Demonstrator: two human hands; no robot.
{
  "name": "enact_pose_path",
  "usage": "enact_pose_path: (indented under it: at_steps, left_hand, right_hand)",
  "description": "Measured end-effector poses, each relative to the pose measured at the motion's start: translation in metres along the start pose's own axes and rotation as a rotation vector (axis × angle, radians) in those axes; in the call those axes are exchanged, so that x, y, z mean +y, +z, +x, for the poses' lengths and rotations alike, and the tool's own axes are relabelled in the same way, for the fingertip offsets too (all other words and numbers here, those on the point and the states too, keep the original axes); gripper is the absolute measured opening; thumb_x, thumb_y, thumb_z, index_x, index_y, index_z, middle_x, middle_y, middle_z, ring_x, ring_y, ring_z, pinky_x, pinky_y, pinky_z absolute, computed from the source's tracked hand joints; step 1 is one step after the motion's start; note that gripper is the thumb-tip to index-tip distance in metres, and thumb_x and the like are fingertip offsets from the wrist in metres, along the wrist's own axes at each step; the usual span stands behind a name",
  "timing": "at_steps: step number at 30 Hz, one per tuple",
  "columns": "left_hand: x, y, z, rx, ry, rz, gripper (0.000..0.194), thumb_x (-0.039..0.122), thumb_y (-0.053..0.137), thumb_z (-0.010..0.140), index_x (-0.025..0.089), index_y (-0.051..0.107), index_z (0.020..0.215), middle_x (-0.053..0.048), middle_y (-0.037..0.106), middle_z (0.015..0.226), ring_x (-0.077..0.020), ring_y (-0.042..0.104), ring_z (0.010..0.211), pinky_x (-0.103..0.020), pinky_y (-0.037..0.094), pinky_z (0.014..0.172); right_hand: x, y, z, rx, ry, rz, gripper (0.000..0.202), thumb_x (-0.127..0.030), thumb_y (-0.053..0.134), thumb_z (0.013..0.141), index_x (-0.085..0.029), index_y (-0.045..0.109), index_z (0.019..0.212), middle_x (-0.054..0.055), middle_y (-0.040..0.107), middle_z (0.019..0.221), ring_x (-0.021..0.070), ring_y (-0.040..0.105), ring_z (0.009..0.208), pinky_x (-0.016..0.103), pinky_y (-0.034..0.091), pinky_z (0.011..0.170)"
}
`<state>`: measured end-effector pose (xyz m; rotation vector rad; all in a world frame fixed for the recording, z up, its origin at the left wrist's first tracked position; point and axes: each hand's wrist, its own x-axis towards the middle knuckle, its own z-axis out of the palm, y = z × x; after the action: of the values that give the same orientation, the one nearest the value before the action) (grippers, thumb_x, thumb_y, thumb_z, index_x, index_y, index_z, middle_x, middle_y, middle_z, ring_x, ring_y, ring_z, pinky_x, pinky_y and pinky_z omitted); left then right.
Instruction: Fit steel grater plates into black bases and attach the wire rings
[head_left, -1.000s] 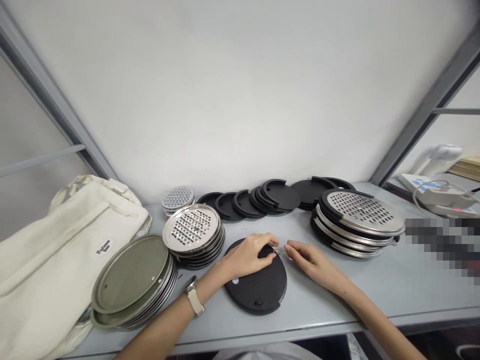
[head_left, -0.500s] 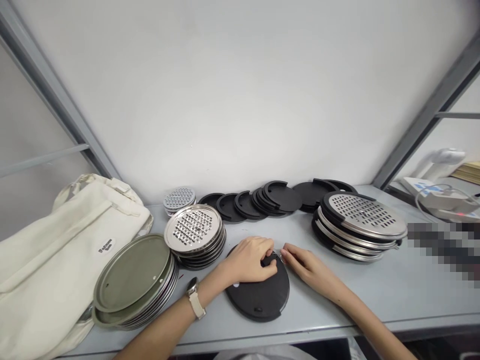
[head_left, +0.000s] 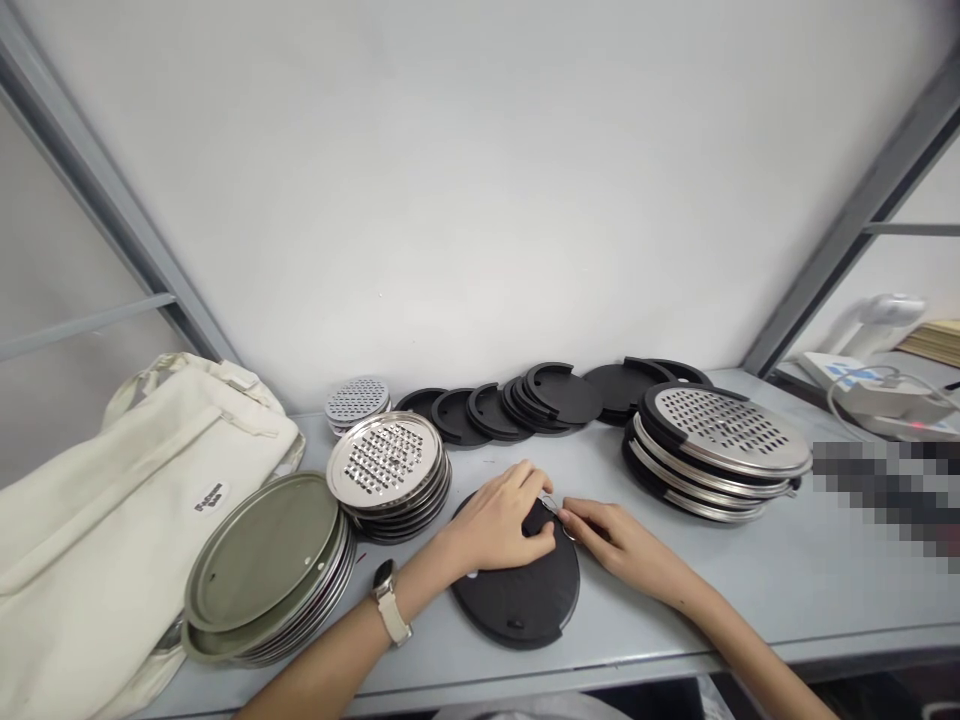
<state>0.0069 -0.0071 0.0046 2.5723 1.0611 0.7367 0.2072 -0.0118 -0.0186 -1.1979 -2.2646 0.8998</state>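
A flat black disc (head_left: 517, 600) with small slots and a raised rim section lies near the table's front edge. My left hand (head_left: 499, 520), wearing a watch, rests over its upper part, with thumb and fingers curled round a darker piece there whose shape I cannot make out. Between the fingertips of both hands is a small shiny metal wire piece (head_left: 552, 503), looped like a ring or clip. My right hand (head_left: 619, 540) pinches that piece at the disc's upper right edge.
Left stand a stack of olive-green round lids (head_left: 262, 555) and stacked metal grater discs (head_left: 386, 460). Smaller grater discs (head_left: 356, 400) and several black discs (head_left: 562, 395) line the wall. Right is a grater stack with black rims (head_left: 724, 430). A cream bag (head_left: 150, 500) fills the left side.
My left fingers have lifted and straightened slightly, and more of the metal wire piece shows. My right hand still pinches it at almost the same spot. The disc stays in place.
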Motion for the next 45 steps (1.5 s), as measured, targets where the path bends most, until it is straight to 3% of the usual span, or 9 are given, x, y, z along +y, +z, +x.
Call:
enact_pose_path:
  at_steps: [6,12,24,36,45]
  left_hand:
    - [-0.0004,0.0005,0.0009,0.001,0.057,-0.014,0.020,0.019,0.056,0.079,0.020,0.051,0.098,-0.005,0.054,0.099,-0.0210,0.051,0.099,-0.032,0.044,0.088]
    - [-0.0028,0.0025,0.0011,0.030,0.074,-0.014,0.024,0.019,0.059,0.076,0.019,0.053,0.100,-0.006,0.053,0.104,-0.0208,0.050,0.101,-0.033,0.043,0.091]
    - [-0.0037,0.0043,0.0008,0.042,0.045,0.051,0.016,0.024,0.060,0.079,0.019,0.056,0.094,-0.004,0.051,0.089,-0.0203,0.051,0.093,-0.032,0.044,0.085]
    - [-0.0036,0.0023,-0.0012,-0.017,-0.008,-0.001,0.023,0.031,0.057,0.087,0.020,0.054,0.106,-0.005,0.052,0.102,-0.0198,0.053,0.097,-0.032,0.045,0.086]
    - [-0.0033,0.0027,0.0001,0.009,0.016,-0.022,0.017,0.027,0.059,0.085,0.019,0.057,0.100,-0.004,0.054,0.097,-0.0189,0.053,0.096,-0.031,0.045,0.086]
  right_hand:
    - [0.0011,-0.0025,0.0005,-0.026,-0.007,0.017,0.038,-0.042,0.029,0.097,-0.019,0.040,0.070,-0.002,0.042,0.066,0.0131,0.040,0.062,0.025,0.030,0.059]
    - [0.0028,-0.0015,0.0005,-0.029,0.007,0.037,0.039,-0.043,0.031,0.097,-0.019,0.037,0.067,-0.004,0.036,0.064,0.0119,0.036,0.060,0.024,0.028,0.057]
    - [0.0044,-0.0006,0.0004,-0.006,0.004,0.044,0.041,-0.045,0.031,0.096,-0.018,0.037,0.065,-0.004,0.033,0.062,0.0109,0.032,0.059,0.024,0.025,0.054]
    - [0.0006,-0.0017,-0.0009,-0.005,-0.025,0.005,0.042,-0.045,0.030,0.097,-0.018,0.041,0.066,-0.002,0.043,0.063,0.0119,0.039,0.060,0.024,0.030,0.056]
    - [0.0028,-0.0002,-0.0001,0.005,-0.031,0.004,0.044,-0.046,0.032,0.097,-0.017,0.046,0.066,-0.002,0.045,0.063,0.0119,0.040,0.059,0.024,0.030,0.054]
